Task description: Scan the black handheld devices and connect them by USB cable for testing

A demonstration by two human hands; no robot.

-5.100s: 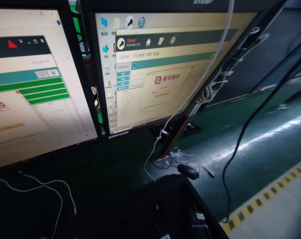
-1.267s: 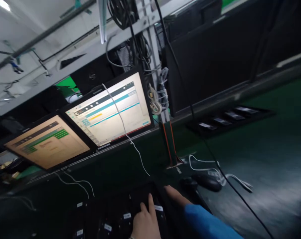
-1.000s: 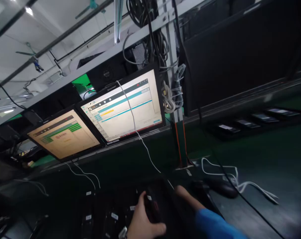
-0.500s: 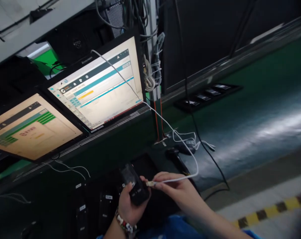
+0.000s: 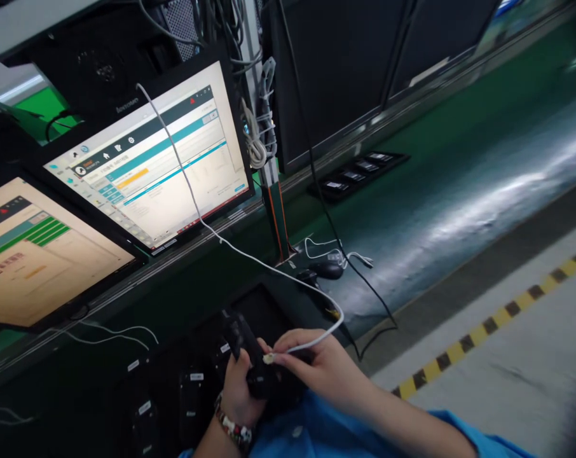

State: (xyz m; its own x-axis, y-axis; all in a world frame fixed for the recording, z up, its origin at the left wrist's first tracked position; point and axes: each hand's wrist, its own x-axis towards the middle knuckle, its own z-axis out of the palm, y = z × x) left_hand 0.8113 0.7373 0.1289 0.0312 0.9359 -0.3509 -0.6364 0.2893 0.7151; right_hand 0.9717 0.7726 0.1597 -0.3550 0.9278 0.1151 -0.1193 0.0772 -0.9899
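My left hand (image 5: 240,394), with a beaded bracelet at the wrist, is closed around a dark handheld device (image 5: 240,334), which stands tilted with its narrow side towards me. Between the thumb and fingers of my right hand (image 5: 329,366) is the pale plug of a white cable (image 5: 264,261). The plug meets the device's right side; whether it is seated in a socket I cannot tell. From there the cable loops up across the lit monitor (image 5: 173,172). Several dark devices with white labels, such as a labelled device (image 5: 191,404), lie left of my hands.
A second monitor (image 5: 40,254) stands at the left. A black handheld scanner (image 5: 329,270) and coiled white wire lie to the right. Farther back is a black tray (image 5: 311,189) with several items. A black cable (image 5: 311,152) hangs across the bench (image 5: 459,197).
My view has swung to the right. The device in my left hand has turned to show more of its side, and my right hand has brought the plug closer against it.
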